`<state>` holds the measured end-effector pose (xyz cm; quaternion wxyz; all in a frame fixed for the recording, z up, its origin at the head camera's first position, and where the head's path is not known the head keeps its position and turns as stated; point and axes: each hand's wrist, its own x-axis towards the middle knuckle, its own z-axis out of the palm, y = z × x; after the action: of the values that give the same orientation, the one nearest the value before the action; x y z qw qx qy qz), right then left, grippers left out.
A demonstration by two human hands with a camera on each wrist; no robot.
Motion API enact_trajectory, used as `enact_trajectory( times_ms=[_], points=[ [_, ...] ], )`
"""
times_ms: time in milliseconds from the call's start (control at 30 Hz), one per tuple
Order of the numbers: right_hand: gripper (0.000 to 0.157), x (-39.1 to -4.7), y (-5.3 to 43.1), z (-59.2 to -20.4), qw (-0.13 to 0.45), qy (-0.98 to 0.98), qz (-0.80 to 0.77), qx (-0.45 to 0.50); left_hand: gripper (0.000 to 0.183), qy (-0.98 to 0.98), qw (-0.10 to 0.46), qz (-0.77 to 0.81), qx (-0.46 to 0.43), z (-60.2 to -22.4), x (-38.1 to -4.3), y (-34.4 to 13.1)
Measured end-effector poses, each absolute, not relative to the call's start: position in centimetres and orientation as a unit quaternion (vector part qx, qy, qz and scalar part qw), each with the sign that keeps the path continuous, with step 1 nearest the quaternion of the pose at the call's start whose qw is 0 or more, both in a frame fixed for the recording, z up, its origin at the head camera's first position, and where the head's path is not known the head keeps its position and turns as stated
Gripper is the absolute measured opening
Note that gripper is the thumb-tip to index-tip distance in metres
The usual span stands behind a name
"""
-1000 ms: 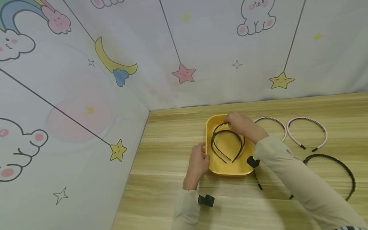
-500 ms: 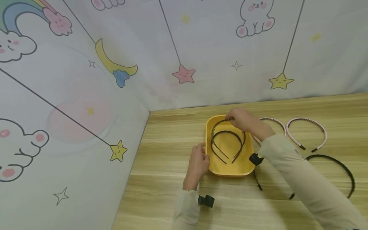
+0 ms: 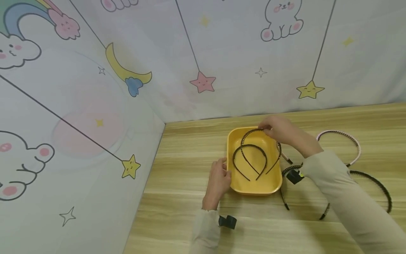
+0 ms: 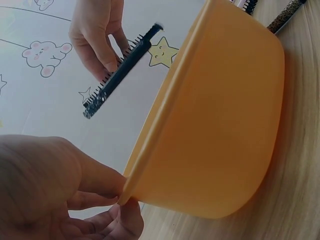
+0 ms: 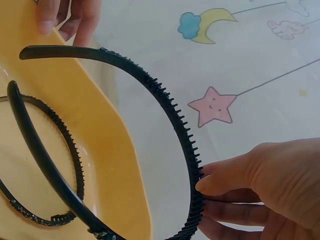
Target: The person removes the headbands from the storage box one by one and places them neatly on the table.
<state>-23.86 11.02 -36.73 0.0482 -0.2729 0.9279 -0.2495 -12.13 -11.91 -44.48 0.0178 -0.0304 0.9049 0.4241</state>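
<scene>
My right hand point(image 3: 280, 130) pinches a black toothed headband point(image 3: 243, 143) at the top of its arch, over the far right part of a yellow plastic basin point(image 3: 253, 193). In the left wrist view, the held headband point(image 4: 122, 72) is up above the basin's rim. The right wrist view shows the thumb and fingers of that hand point(image 5: 250, 190) on its toothed band. A second black headband point(image 3: 234, 157) lies inside the basin. At the basin's left side, my left hand point(image 3: 219, 180) grips the rim between thumb and fingers, clearer in the left wrist view.
Right of the basin a pink headband point(image 3: 359, 151) lies on the wood-grain table point(image 3: 177, 197). Dark headbands point(image 3: 385, 192) lie nearer, partly covered by my right forearm. Another pale headband's black tip point(image 3: 290, 161) shows under my right wrist. Printed white walls point(image 3: 231, 95) meet behind.
My right hand has moved right, carrying the black headband up and rightward over the basin, farther from the other black headband. The left hand and basin have stayed in place.
</scene>
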Motion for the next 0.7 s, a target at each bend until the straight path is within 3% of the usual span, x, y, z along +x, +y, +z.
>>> enact_trajectory(
  times_ms=[700],
  points=[
    [0.021,-20.5,14.9,-36.4,0.021,0.927,-0.244,-0.283,0.045,0.907,0.018,0.420,-0.027,-44.3,-12.0,-11.9]
  ],
)
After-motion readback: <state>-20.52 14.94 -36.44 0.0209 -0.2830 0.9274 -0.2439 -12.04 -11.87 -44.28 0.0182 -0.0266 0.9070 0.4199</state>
